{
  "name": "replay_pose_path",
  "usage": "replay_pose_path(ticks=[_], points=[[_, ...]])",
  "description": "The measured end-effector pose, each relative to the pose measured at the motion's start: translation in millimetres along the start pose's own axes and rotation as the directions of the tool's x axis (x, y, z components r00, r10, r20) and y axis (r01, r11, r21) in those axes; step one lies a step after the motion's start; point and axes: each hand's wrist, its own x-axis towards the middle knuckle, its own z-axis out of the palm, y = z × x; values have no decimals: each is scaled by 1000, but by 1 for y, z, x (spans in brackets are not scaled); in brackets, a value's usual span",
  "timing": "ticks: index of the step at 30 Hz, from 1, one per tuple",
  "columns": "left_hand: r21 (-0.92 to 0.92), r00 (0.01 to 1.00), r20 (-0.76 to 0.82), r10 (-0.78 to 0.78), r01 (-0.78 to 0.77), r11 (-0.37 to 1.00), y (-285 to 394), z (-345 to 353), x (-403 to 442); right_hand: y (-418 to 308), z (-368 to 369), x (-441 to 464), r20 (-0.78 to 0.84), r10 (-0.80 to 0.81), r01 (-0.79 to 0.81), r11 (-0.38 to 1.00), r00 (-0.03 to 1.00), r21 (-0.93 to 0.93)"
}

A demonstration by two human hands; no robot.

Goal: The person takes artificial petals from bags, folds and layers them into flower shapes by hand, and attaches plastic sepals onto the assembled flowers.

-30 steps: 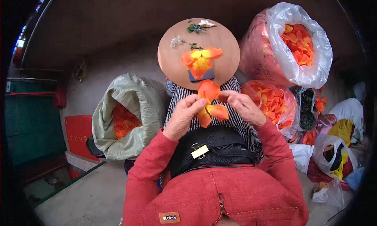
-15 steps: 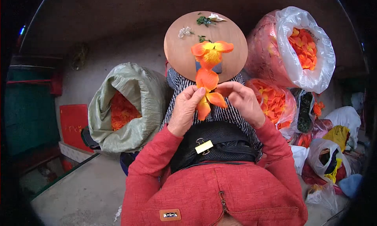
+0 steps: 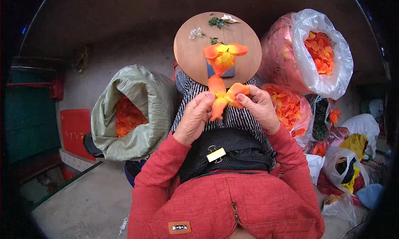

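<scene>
Between my two hands, above my lap, is an orange-yellow artificial flower petal piece (image 3: 220,98) with three lobes spread apart. My left hand (image 3: 196,116) pinches its left side between thumb and fingers. On the right, my right hand (image 3: 261,108) grips the right lobe, thumb on top. Just beyond, another orange and yellow artificial flower (image 3: 224,58) rests on the round wooden table (image 3: 189,58), partly over a dark blue block (image 3: 227,71). Small green pieces (image 3: 215,22), clear beads or stamens (image 3: 196,33) and a white piece (image 3: 229,18) lie farther back on the table.
At left stands an open pale green woven sack (image 3: 160,102) of orange petals. Right of the table are a large clear plastic bag (image 3: 341,79) and a smaller bag (image 3: 306,110) of petals. More bags (image 3: 361,125) crowd the far right floor.
My right hand has closed on the right lobe and turned. The petal piece has rotated and its lobes now spread wider, facing up.
</scene>
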Motion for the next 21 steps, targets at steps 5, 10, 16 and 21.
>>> replay_pose_path(ticks=[5, 10, 16, 21], points=[[-77, 995, -12, -100, 98, 992, -2, -8, 3, -6, 2, -1, 34, 105, -109, 975, 994, 193], [-87, 980, 35, -195, 197, 976, -6, -16, 2, -3, -6, 0, 109, 165, -192, 926, 980, 324], [-96, 949, 141, -281, 296, 950, 1, -16, -5, 2, -8, -3, 106, 115, -135, 969, 988, 205], [-12, 959, 134, -250, 254, 967, -3, -19, -5, 1, -11, -1, 245, -187, 252, 930, 951, -268]])
